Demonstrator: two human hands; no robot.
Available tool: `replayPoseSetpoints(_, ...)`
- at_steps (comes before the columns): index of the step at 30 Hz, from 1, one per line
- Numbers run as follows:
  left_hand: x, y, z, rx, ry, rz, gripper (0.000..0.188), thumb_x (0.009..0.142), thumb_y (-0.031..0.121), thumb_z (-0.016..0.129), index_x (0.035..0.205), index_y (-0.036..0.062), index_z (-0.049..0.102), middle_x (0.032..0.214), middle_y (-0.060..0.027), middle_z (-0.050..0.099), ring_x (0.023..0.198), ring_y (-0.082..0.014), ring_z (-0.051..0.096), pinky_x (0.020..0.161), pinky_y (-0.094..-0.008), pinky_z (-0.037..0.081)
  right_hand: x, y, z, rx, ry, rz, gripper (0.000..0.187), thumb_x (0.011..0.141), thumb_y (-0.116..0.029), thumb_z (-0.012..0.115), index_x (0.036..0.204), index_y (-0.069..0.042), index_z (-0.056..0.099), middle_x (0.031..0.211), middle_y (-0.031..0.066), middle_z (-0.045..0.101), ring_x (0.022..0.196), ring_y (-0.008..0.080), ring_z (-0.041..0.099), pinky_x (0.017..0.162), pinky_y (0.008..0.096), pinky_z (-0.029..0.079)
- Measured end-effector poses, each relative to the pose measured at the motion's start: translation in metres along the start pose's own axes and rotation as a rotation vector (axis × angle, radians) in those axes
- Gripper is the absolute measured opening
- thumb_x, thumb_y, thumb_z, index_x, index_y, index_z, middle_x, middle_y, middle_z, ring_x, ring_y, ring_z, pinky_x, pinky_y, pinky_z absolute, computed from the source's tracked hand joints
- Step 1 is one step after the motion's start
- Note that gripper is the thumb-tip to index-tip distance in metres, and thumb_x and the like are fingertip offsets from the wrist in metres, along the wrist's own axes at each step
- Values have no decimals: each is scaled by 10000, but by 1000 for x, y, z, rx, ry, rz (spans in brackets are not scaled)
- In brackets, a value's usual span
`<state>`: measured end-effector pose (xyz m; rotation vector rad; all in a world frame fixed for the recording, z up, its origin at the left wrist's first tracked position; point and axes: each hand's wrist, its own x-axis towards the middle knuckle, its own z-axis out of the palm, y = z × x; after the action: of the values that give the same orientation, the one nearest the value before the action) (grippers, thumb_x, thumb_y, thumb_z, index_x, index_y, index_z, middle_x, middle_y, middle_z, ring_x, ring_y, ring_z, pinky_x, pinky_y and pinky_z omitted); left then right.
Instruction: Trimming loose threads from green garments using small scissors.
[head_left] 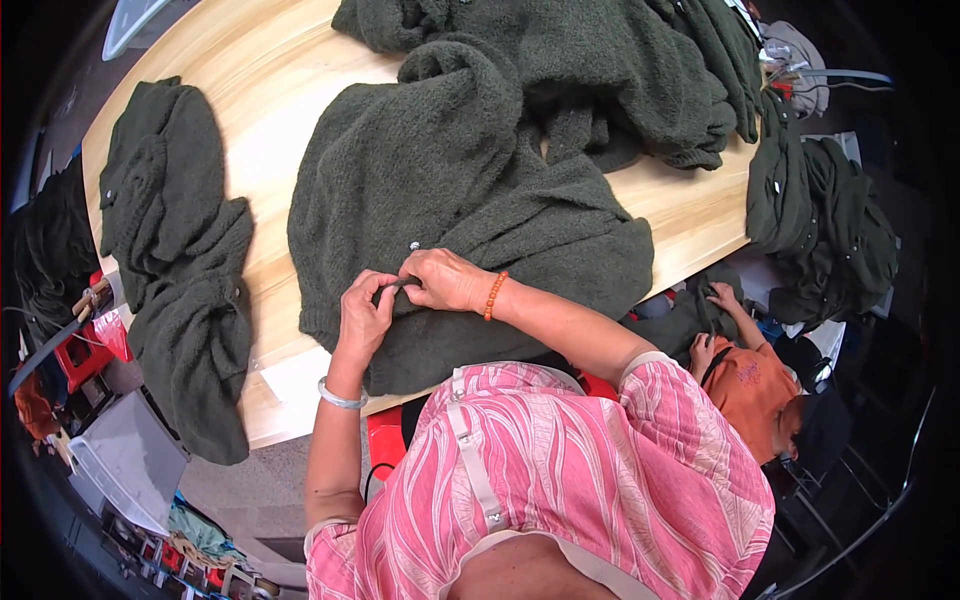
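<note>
Had the left hand (366,312) bent in from the lower edge, forearm nearly straight up past a pale bangle (342,396), fingers curled, with thumb and index pinched almost closed on a little fold of fabric. Had the right hand (442,280) reaching in leftward at a slant, orange beaded bracelet (494,297) at the wrist, knuckles up, thumb and fingertips pressed together on the same fold, just beside the left ones. Couldn't tell exactly what was tucked under those right fingers.

Worked at a pale wood-grain table (262,60), seen bent by the lens. Going left to right, spotted a grey bin (135,460) and a red stool (85,355) off the left side, then a long strip of piled dark green knits (178,250) along the left end, then a white sheet (290,383) at the near edge, a big heap of matching knits (600,70) at the far side, more knits (785,195) hanging over the right end, and a co-worker in orange (750,395) below that, hands on dark fabric.

Had the dark green knit garment (390,180) itself mid-table, right in front of the pink patterned shirt (570,450). Saw one rolled part pointing to the far edge, another rounded part pointing right, with creases fanning rightward. Roughly as broad as deep, so couldn't pin down a clear long axis.
</note>
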<state>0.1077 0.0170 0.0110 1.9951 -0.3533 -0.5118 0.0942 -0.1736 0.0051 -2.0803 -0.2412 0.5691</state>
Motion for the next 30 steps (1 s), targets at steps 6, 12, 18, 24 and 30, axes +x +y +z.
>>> replayPoseSetpoints(6,2,-12,2,-62,-56,-65,86,830,18,597,900,-28,616,817,-122,606,761,-222,599,716,-293,461,2,5,1,54,-52,28,254,741,-71,620,960,52,661,934,246,657,941,379,632,861,424,498)
replayPoseSetpoints(12,3,-18,0,-138,-77,-154,75,843,34,590,890,-23,603,808,-135,596,757,-240,600,721,-309,466,5,8,4,93,0,49,233,743,-43,605,945,51,674,898,257,658,906,367,649,827,409,509)
replayPoseSetpoints(18,19,-5,3,-48,-135,-46,89,865,67,586,893,-18,597,828,-136,619,757,-234,608,706,-319,477,-5,11,-1,325,102,236,206,688,-22,598,855,10,714,752,213,668,697,295,679,673,372,534)
replayPoseSetpoints(24,3,-20,-5,-102,-101,-78,82,856,68,593,846,-12,603,734,-69,584,708,-136,542,681,-286,458,8,22,24,476,-10,230,200,687,19,559,823,30,706,629,157,659,539,204,647,512,337,509)
replayPoseSetpoints(30,5,-23,4,-268,-193,-159,45,848,25,596,849,-12,621,717,7,563,678,-63,472,618,-224,402,-1,31,24,397,12,180,124,658,16,580,739,38,671,574,151,617,534,212,631,495,363,476)
